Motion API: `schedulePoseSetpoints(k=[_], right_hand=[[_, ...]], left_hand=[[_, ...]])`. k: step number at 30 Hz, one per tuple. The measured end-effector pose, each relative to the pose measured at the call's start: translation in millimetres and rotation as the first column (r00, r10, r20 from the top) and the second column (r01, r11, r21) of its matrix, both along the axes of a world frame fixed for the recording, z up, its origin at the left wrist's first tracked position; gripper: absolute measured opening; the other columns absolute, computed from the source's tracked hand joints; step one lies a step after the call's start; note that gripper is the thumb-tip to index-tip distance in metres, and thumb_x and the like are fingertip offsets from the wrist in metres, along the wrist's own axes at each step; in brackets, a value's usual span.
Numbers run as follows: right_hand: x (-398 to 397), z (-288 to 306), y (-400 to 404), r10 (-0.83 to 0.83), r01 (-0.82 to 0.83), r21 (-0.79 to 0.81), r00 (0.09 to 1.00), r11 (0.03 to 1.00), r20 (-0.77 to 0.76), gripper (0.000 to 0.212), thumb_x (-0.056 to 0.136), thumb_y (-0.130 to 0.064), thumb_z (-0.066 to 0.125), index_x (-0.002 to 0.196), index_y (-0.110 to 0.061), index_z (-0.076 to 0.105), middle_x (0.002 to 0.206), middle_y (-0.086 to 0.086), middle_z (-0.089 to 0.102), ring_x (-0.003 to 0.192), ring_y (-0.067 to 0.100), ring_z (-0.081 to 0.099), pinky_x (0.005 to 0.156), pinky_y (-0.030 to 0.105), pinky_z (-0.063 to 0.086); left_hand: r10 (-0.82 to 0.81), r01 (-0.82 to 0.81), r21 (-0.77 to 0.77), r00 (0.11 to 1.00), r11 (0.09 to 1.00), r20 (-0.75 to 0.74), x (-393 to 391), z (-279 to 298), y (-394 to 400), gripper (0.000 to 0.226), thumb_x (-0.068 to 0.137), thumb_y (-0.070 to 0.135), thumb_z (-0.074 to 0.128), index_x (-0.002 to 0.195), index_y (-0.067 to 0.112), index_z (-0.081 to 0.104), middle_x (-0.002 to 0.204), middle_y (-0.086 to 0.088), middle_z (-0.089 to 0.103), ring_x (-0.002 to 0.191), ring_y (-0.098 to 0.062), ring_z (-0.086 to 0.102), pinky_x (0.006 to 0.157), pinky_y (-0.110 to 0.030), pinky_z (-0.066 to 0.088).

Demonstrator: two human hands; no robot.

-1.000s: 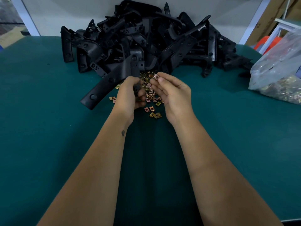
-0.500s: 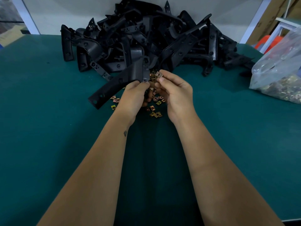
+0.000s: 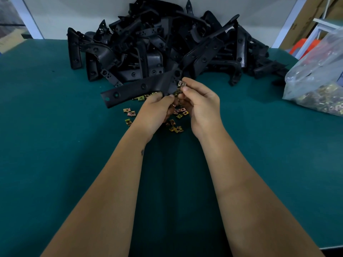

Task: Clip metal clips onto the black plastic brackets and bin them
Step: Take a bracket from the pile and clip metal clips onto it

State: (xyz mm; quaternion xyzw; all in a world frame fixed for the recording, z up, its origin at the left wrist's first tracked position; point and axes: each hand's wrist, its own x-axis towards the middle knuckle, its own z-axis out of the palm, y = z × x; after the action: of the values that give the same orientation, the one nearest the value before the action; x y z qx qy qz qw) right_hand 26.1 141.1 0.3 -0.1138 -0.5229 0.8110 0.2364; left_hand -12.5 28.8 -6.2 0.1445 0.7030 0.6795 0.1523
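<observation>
My left hand grips one end of a long black plastic bracket, which slants down to the left just above the table. My right hand pinches a small metal clip between thumb and forefinger, right at the bracket's raised right end. Loose brass-coloured clips lie scattered on the green mat under and between my hands. A big heap of black brackets is piled at the back of the table.
A clear plastic bag of clips lies at the right edge. The green table runs wide to both sides. A white wall and frame posts stand behind the heap; cardboard and an orange item sit at far right.
The left hand has lifted the bracket and swung it flatter. The right hand has brought the clip up to the bracket's right end.
</observation>
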Motion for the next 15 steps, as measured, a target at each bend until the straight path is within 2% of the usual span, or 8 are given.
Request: schedulePoseSetpoints(k=[6,11,15], right_hand=[[-1.1,-0.2,1.2,-0.012,0.012,-0.058,1.0,0.998,0.007,0.021,0.09,0.009,0.059,0.1,-0.005,0.072,0.081,0.002,0.071,0.061,0.008,0.061,0.064,0.02,0.053],[-1.0,0.2,1.2,0.001,0.0,-0.031,1.0,1.0,0.008,0.02,0.089,0.008,0.06,0.099,-0.005,0.072,0.082,0.005,0.069,0.063,0.01,0.059,0.065,0.022,0.052],[-1.8,0.1,0.6,0.003,-0.002,-0.058,1.0,0.998,0.004,0.021,0.089,0.008,0.059,0.092,-0.007,0.073,0.076,0.002,0.069,0.059,0.009,0.055,0.062,0.021,0.05]], left_hand=[[-0.031,0.031,-0.007,0.999,1.0,-0.009,-0.7,-0.7,-0.7,0.029,0.102,0.02,0.047,0.074,0.015,0.054,0.047,0.012,0.041,0.043,-0.004,0.034,0.042,-0.017,0.027],[-0.035,0.034,-0.021,0.999,0.999,-0.039,0.1,-0.9,0.0,0.028,0.101,0.018,0.047,0.075,0.014,0.054,0.046,0.014,0.041,0.043,-0.003,0.035,0.042,-0.016,0.028],[-0.029,0.027,-0.039,0.998,0.999,-0.064,0.1,-1.6,0.7,0.027,0.101,0.018,0.047,0.074,0.015,0.051,0.047,0.013,0.041,0.044,-0.003,0.035,0.043,-0.016,0.029]])
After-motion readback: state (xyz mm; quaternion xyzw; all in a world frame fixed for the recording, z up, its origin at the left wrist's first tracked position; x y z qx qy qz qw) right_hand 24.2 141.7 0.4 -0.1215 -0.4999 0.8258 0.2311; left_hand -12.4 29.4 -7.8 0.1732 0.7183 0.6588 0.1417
